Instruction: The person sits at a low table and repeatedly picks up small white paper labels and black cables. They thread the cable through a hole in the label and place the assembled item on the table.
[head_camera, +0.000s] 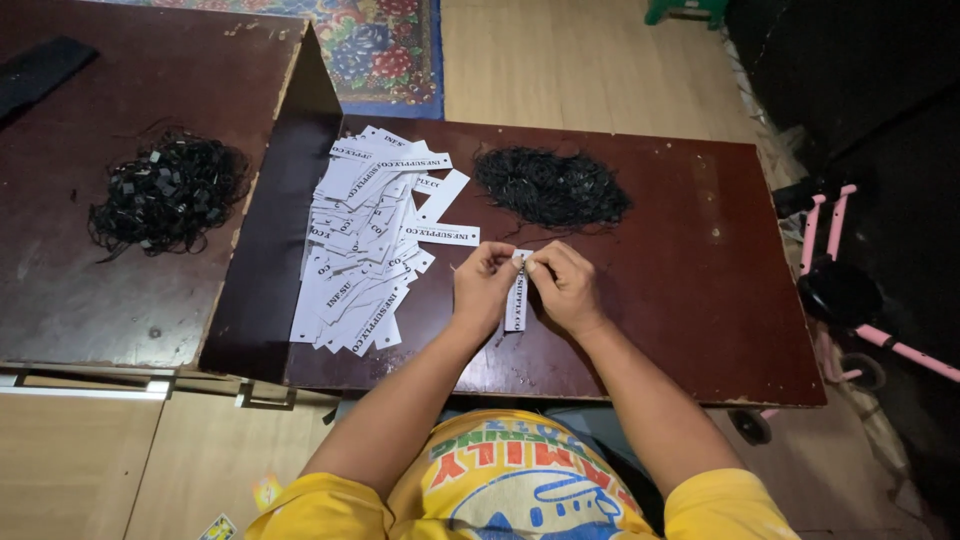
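A narrow white paper tag hangs down between my two hands over the dark brown board. My left hand pinches its top end from the left. My right hand pinches the same top end from the right, fingertips nearly touching. A loose pile of similar white printed tags lies to the left of my hands. A heap of thin black strings sits just beyond my hands. Whether a string is held at the tag's top end is too small to tell.
A second dark board lies at the left, carrying a tangle of black strings with small black fasteners. A flowered rug lies beyond. A pink-framed wheeled thing stands at the right on the wooden floor.
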